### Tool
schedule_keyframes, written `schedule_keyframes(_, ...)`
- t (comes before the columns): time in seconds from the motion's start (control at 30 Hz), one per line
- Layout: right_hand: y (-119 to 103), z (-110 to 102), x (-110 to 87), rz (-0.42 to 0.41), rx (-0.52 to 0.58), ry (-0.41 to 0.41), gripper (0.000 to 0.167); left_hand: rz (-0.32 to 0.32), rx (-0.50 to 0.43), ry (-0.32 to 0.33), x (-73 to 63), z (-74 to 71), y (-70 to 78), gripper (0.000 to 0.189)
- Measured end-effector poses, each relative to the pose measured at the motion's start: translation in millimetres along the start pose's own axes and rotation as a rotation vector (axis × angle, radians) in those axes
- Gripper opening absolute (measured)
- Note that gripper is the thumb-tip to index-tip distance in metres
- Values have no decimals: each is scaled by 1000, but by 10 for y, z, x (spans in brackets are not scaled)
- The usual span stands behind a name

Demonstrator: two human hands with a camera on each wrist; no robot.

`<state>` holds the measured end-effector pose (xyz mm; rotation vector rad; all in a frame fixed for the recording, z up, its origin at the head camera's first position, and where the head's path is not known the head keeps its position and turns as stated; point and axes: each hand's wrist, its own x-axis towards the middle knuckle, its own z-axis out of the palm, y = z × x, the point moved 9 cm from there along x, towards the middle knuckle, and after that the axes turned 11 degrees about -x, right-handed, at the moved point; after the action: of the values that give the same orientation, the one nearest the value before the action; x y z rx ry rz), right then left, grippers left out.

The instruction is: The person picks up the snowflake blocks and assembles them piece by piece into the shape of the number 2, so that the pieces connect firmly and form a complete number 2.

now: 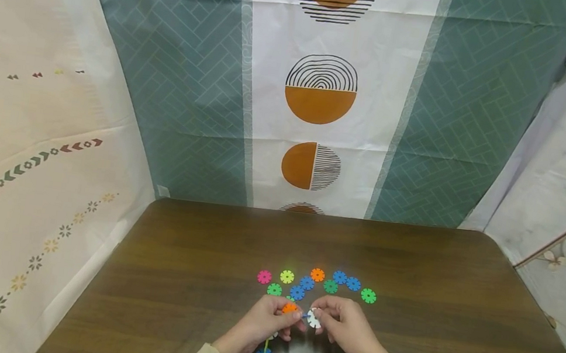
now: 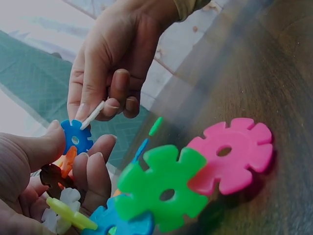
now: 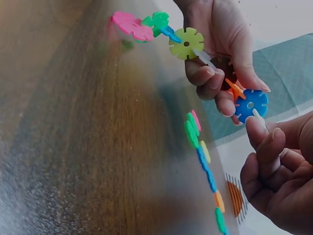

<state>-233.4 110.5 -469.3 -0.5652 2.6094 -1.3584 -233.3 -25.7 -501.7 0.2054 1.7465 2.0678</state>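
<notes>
My left hand (image 1: 265, 318) grips a chain of slotted plastic discs near its end. A blue disc (image 3: 252, 104) at that end is pinched by the left thumb and fingers, with an orange disc (image 1: 290, 307) slotted in behind it. My right hand (image 1: 349, 326) pinches a white disc (image 1: 314, 318), whose edge meets the blue disc's rim; whether it sits in a slot I cannot tell. Further along the chain come a dark brown disc (image 2: 53, 178), a yellow disc (image 3: 186, 43), a green disc (image 2: 161, 192) and a pink disc (image 2: 234, 152) nearest the person.
Loose slotted discs lie flat on the brown wooden table (image 1: 189, 247) beyond the hands: a pink disc (image 1: 264, 276), a yellow one (image 1: 287, 276), an orange one (image 1: 317, 274), several blue and green ones. Patterned cloth (image 1: 197, 101) hangs behind the table and at both sides.
</notes>
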Motion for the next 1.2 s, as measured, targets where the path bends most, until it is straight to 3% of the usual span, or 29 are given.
schedule_keyframes(0.17, 8, 16, 2, 16, 30, -13, 11, 1, 3, -19, -10, 7, 2, 16)
schedule_keyframes(0.63, -49, 34, -9, -23, -46, -11, 9, 26, -12, -43, -16, 39, -7, 17)
schedule_keyframes(1.0, -21, 19, -19, 18, -66, 81, 10, 10, -6, 12, 15, -7, 11, 18)
schedule_keyframes(1.2, -40, 8, -22, -16, -53, 55, 20, 6, 5, 24, 23, -51, 28, 23)
